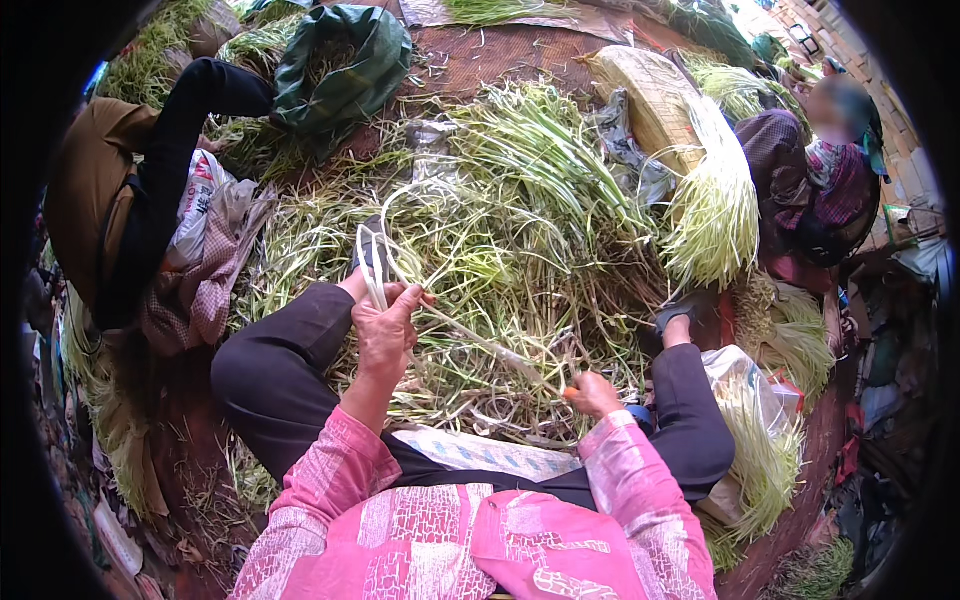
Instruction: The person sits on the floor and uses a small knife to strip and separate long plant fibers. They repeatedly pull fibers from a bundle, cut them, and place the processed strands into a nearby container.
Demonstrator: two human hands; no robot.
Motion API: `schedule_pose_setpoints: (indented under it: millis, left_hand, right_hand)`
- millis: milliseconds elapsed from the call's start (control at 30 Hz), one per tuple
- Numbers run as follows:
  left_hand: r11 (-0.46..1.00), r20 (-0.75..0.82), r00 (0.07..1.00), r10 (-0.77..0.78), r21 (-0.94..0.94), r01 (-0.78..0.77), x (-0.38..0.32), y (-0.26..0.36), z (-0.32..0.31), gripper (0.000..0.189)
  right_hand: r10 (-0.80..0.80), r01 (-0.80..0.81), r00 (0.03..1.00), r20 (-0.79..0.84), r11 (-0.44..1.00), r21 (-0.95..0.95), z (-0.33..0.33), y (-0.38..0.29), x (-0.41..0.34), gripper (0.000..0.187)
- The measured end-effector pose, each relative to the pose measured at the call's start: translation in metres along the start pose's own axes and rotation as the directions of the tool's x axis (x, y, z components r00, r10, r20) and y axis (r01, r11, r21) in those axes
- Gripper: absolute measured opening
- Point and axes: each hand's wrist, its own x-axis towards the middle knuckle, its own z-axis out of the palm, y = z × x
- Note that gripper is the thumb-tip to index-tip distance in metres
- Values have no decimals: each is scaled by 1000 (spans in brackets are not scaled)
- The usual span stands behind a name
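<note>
My left hand [385, 326] grips a few long pale green stalks [375, 262], whose upper parts loop above the fingers. A long pale stalk [502, 354] runs slantwise from there to my right hand [595, 395], which is closed on its end; something orange shows at the right fingertips. Beneath both hands spreads a tangled heap of green and pale stalks and leaves [465, 247]. Beyond it, longer green stalks [555, 150] lie roughly side by side.
A bundle of pale stalks [716, 195] hangs over a woven sack [645, 97] at the upper right. More pale stalks [765, 465] lie beside my right knee. A green sack [341, 75] stands at the upper left. People sit at left and right. A white cloth [487, 452] lies between my legs.
</note>
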Motion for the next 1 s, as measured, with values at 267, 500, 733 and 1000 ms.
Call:
schedule_pose_setpoints:
  millis: [267,500,733,1000]
  left_hand:
    - [999,-21,1000,5,44,-4,4,-13,0,10]
    - [994,15,994,-105,-19,106,2,-12,8,7]
    - [965,55,985,-162,-199,170,6,-18,-2,10]
    - [945,-50,993,-107,-315,86,20,-15,-18,16]
  right_hand:
    - [-363,402,910,-198,666,628,-29,-73,-4,32]
    - [-679,576,727,-100,525,627,18,-129,-18,31]
    - [-662,301,748,-40,285,910,13,-132,-37,21]
    - [-730,253,677,93,350,902,21,-118,-56,18]
